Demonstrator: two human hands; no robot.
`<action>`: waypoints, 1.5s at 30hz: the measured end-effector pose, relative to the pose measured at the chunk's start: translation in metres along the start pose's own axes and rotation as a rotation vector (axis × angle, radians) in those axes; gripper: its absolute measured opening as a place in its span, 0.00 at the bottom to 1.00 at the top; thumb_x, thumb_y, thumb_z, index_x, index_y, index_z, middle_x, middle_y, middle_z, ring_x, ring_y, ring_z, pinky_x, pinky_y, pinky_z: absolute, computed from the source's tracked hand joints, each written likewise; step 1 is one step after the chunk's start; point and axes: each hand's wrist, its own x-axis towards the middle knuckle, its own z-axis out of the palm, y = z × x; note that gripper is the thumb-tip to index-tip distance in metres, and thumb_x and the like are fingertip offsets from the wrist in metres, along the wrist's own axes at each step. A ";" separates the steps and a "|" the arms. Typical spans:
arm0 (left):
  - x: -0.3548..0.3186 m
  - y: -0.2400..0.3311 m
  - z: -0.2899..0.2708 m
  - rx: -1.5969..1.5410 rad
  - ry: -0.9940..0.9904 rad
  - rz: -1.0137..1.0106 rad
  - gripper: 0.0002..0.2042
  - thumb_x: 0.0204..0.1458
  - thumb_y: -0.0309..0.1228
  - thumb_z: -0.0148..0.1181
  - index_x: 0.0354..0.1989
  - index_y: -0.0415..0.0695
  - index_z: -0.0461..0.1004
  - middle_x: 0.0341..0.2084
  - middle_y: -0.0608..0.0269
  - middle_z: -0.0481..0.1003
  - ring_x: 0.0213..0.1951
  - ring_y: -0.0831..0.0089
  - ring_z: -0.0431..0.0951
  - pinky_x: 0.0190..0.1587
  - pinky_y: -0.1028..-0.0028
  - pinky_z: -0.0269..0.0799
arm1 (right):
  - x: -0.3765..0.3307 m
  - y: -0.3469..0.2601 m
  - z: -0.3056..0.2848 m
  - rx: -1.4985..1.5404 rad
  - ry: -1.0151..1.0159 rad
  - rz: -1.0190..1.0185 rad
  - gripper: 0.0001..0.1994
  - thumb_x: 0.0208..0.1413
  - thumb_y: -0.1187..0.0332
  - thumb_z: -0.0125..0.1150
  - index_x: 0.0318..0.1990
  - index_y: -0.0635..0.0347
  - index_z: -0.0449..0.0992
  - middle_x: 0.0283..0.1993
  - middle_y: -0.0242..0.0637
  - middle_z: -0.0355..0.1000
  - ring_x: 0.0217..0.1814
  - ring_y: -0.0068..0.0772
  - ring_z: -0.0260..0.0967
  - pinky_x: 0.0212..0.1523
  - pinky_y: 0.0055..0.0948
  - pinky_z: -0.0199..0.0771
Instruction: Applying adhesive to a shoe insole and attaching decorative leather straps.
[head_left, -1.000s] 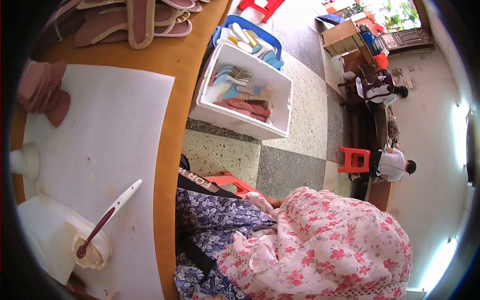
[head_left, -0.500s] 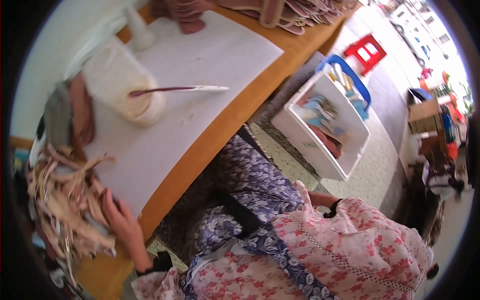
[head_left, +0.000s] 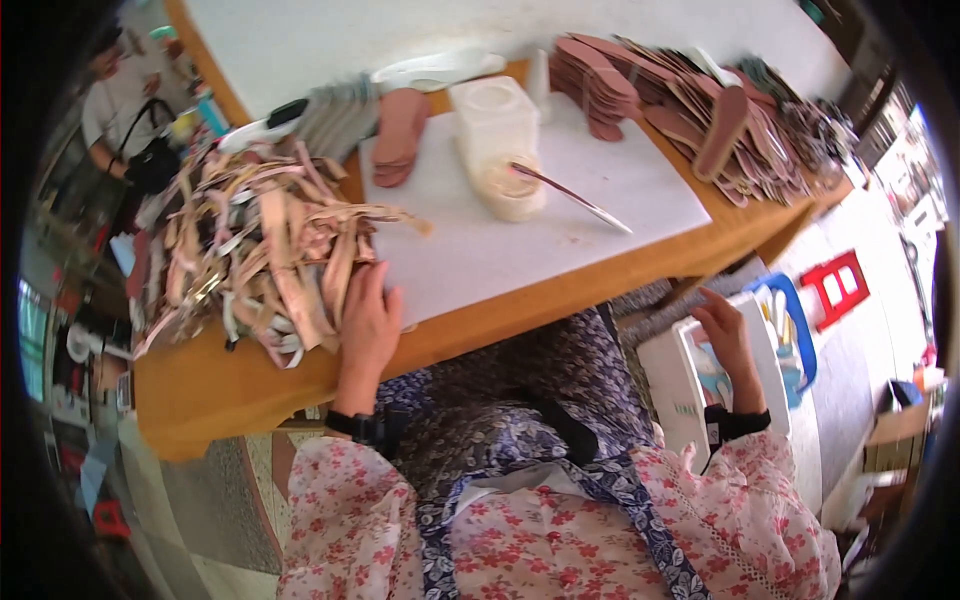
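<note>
My left hand rests at the table's left front, its fingers stretched along the right edge of a heap of pinkish-tan strap strips. Nothing is visibly gripped there. In front of the white bin, my right hand is raised off the table with fingers loosely bent and apart, holding nothing. A cut-open white plastic jug stands mid-board, its opening crusted with pale, glue-like residue. Across that opening lies a brush with a dark and white handle. Brown sole pieces are stacked left of the jug.
A white board covers much of the wooden table. More brown soles and a large sole pile lie right. A white bin, blue basket and red stool stand right. A person is at far left.
The view has swung left and levelled. My right hand has come up from beside my body into sight near the bin. My left hand stays by the strips.
</note>
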 end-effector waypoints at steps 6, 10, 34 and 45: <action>0.000 0.013 -0.007 0.005 -0.016 -0.023 0.19 0.59 0.35 0.53 0.57 0.41 0.67 0.55 0.44 0.68 0.56 0.47 0.68 0.56 0.58 0.67 | 0.045 -0.064 0.029 -0.074 0.203 -0.266 0.17 0.60 0.69 0.58 0.56 0.61 0.73 0.45 0.40 0.76 0.45 0.29 0.74 0.46 0.29 0.73; -0.002 0.015 -0.009 -0.031 -0.040 -0.070 0.20 0.59 0.35 0.53 0.58 0.40 0.67 0.55 0.45 0.67 0.56 0.47 0.68 0.57 0.60 0.66 | 0.076 -0.075 0.053 -0.141 0.225 -0.424 0.16 0.58 0.71 0.59 0.55 0.61 0.74 0.51 0.44 0.74 0.53 0.40 0.72 0.50 0.34 0.71; 0.067 0.050 -0.020 0.486 0.050 0.210 0.19 0.51 0.30 0.61 0.53 0.46 0.74 0.52 0.54 0.69 0.59 0.53 0.65 0.61 0.50 0.54 | 0.143 -0.083 0.088 -0.174 -0.039 -0.609 0.13 0.52 0.74 0.60 0.46 0.66 0.76 0.45 0.47 0.74 0.49 0.50 0.71 0.50 0.40 0.69; 0.086 -0.026 -0.032 0.829 -0.288 0.047 0.22 0.47 0.30 0.62 0.54 0.52 0.72 0.59 0.67 0.67 0.69 0.67 0.52 0.69 0.44 0.35 | 0.141 -0.084 0.086 -0.159 -0.019 -0.601 0.12 0.52 0.75 0.60 0.45 0.66 0.76 0.44 0.47 0.74 0.48 0.50 0.70 0.50 0.39 0.68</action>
